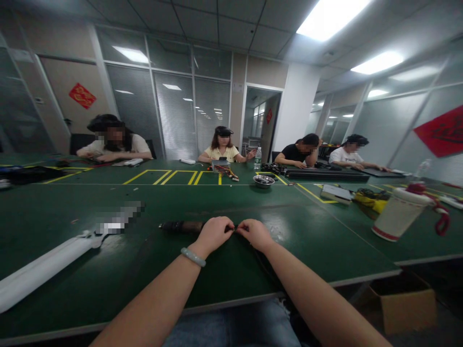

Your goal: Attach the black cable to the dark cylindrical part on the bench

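Bare forearms (162,284) slant inward over the worktop's (325,250) near edge, the left hand (216,232) and right hand (255,233) fingertip to fingertip, pinching a thin dark piece (235,228) just right of the dark, brown-banded tool (183,226).

The only view comes from a camera worn on the person's head, looking forward and slightly down. It sits above the near edge of the green bench (152,270), so both bare forearms enter from the bottom and the hands lie near, just below the centre. The view runs over the bench to people seated farther off, then to the door (267,125), glass walls and ceiling lights (331,17) behind. With one view, no part is shared.
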The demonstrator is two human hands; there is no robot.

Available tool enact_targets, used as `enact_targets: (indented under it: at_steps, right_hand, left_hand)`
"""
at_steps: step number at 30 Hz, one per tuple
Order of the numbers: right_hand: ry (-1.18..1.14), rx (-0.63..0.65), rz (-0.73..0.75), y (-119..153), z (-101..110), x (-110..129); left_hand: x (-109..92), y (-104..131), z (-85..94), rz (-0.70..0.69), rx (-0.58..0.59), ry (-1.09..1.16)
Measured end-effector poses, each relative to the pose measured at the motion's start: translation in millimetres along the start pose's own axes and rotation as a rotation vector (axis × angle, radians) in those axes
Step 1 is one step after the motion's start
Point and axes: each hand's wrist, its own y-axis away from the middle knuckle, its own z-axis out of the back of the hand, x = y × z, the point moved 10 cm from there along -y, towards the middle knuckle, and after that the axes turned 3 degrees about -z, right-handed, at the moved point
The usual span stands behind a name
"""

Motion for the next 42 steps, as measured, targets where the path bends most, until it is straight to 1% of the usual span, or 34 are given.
enact_targets:
  at_steps: [7, 11, 13, 18, 22, 29, 35, 38, 42]
  right_hand:
    - [-0.012, -0.012, -0.078, 1, -3, -3]
    - [-0.042, -0.007, -0.157, 0, -8, -14]
    - [-0.075, -0.002, -0.173, -2, -11, -19]
    - [-0.169, 0.026, -0.171, -4, -17, -24]
    - [-0.175, 0.034, -0.193, -3, -17, -25]
    - [-0.177, 0.021, -0.18, -1, -11, -19]
    - [-0.219, 0.057, -0.193, 0, -15, -21]
    - [-0.234, 0.073, -0.204, -1, -19, -24]
    - [-0.235, 0.06, -0.181, -2, -20, -25]
  left_hand:
    - [0, -1, -2.0, -0.014, 0.006, -0.034]
    - [-2, 0, -0.1, -0.018, 0.006, -0.04]
    - [-2, 0, 0.3, -0.013, 0.011, -0.038]
    - [-3, -1, 1.6, -0.004, 0.016, -0.019]
    - [-3, 0, 0.6, 0.006, 0.041, -0.015]
    - [-8, 2, 4.0, -0.004, 0.035, -0.071]
    - [-10, 1, 2.5, -0.006, 0.042, -0.067]
    - [-9, 0, 1.5, -0.019, 0.027, -0.058]
    - [-8, 0, 0.7, -0.03, 0.002, -0.055]
